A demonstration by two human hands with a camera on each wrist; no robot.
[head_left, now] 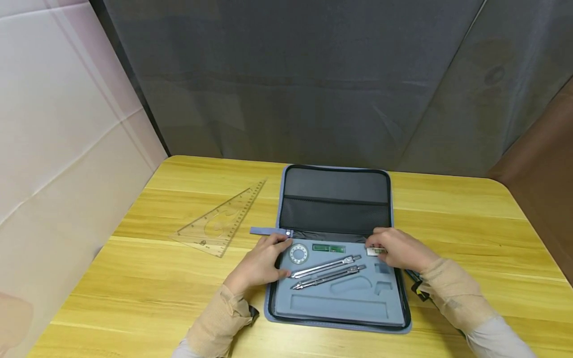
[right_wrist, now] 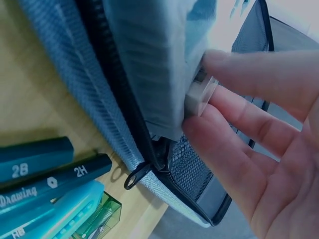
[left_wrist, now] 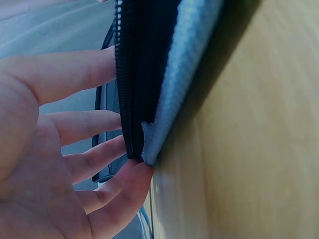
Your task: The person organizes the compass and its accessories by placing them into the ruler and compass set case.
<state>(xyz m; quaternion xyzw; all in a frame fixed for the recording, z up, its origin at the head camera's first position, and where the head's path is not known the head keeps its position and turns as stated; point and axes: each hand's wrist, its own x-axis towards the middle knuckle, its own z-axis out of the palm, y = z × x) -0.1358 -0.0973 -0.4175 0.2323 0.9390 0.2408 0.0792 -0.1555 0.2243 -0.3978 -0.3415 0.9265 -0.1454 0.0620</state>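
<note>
An unzipped blue case [head_left: 337, 325] lies spread on the table with a grey-blue moulded tray [head_left: 313, 314] inside. At the tray's far right corner my right hand [head_left: 403, 248] pinches a small white eraser [right_wrist: 198, 97] between thumb and fingers, at a recess. My left hand [head_left: 261, 263] rests on the case's left edge, its fingers extended along the zipper rim [left_wrist: 124, 99]. Two silver compasses [head_left: 324, 266] lie across the tray's middle. Beyond them sit a round white ring-shaped piece [head_left: 292, 254] and a small green box [head_left: 329, 248].
A clear set square [head_left: 210, 238] lies left of the case. Right of it, partly under my right forearm, are dark green pencils [right_wrist: 55, 181] marked 2B, 2H and HB, a light blue pen-like item [right_wrist: 75, 209] and a green transparent sharpener [right_wrist: 102, 216]. The lid [head_left: 335, 214] leans back.
</note>
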